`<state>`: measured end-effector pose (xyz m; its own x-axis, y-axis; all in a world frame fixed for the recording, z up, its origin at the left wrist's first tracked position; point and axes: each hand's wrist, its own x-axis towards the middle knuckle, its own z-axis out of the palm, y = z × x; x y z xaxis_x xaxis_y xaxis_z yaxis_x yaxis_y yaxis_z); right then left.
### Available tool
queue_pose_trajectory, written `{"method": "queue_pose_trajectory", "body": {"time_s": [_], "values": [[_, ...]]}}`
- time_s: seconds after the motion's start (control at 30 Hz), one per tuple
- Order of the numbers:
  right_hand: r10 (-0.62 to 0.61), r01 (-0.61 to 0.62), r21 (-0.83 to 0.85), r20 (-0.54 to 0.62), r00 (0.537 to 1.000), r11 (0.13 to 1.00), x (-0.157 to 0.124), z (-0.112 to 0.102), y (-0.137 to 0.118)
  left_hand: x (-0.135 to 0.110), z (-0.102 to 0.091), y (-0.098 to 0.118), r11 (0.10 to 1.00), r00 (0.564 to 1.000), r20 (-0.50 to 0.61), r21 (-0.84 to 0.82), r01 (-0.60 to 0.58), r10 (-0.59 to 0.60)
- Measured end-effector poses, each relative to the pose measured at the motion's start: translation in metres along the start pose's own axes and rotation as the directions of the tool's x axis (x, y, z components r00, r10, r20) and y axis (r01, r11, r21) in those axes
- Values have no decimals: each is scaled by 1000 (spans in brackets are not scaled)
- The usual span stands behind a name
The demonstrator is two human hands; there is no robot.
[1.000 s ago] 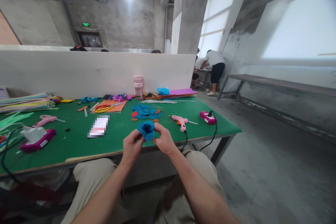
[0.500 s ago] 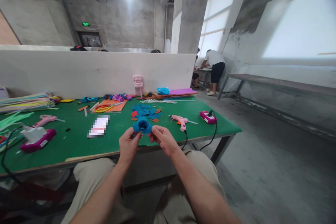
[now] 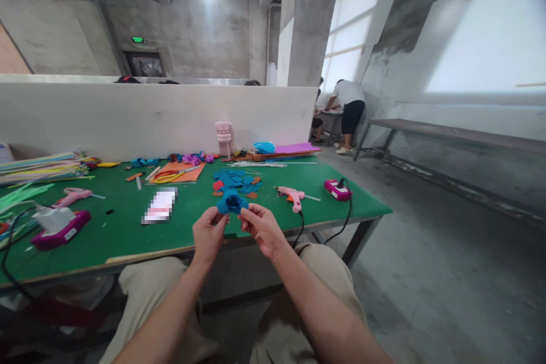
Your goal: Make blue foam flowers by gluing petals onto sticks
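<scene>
Between both hands, above the table's front edge, is a blue handmade flower (image 3: 232,202) with curled petals around a rolled centre. My left hand (image 3: 209,233) pinches it from the lower left. On the other side, the thumb and fingers of my right hand (image 3: 262,227) are closed on its right edge. Just beyond the flower lies a pile of cut blue petal pieces (image 3: 234,179), with a few orange-red ones among them. A pink glue gun (image 3: 292,196) rests to the right of the pile, its black cord hanging over the edge.
The green table (image 3: 123,233) also bears a blurred phone (image 3: 160,205), yellow-handled scissors (image 3: 170,174) on orange sheets, a second pink glue gun (image 3: 73,196) and magenta power sockets (image 3: 336,189). A pink fan-like device (image 3: 224,137) stands by the white partition (image 3: 170,116). A person (image 3: 350,105) bends over another table.
The fingers of my right hand have shifted slightly left along the flower's edge. The flower stays nearly in the same place, and my left hand keeps its pinch.
</scene>
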<state>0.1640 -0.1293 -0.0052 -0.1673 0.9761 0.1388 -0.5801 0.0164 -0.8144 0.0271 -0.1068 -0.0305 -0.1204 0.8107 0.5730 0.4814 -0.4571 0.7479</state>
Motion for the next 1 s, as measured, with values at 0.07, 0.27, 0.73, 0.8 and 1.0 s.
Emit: {"method": "queue_pose_trajectory", "body": {"time_s": [0.07,0.27,0.73,0.8,1.0], "values": [[4,-4,30,1,1000,1000,0,-1,0,0,0,0,1000,1000,5,-4,7,-7],[17,-17,7,40,999,1000,2,-3,4,0,1,3,999,1000,18,-44,20,-19],[56,-54,157,-12,998,986,2,0,0,-1,0,1,999,999,33,-19,-29,30],[62,-59,147,-19,998,987,2,-1,1,-1,0,2,999,999,35,-9,-32,32],[71,-67,123,-32,997,990,2,-5,3,-1,-1,3,998,999,22,41,-44,43]]}}
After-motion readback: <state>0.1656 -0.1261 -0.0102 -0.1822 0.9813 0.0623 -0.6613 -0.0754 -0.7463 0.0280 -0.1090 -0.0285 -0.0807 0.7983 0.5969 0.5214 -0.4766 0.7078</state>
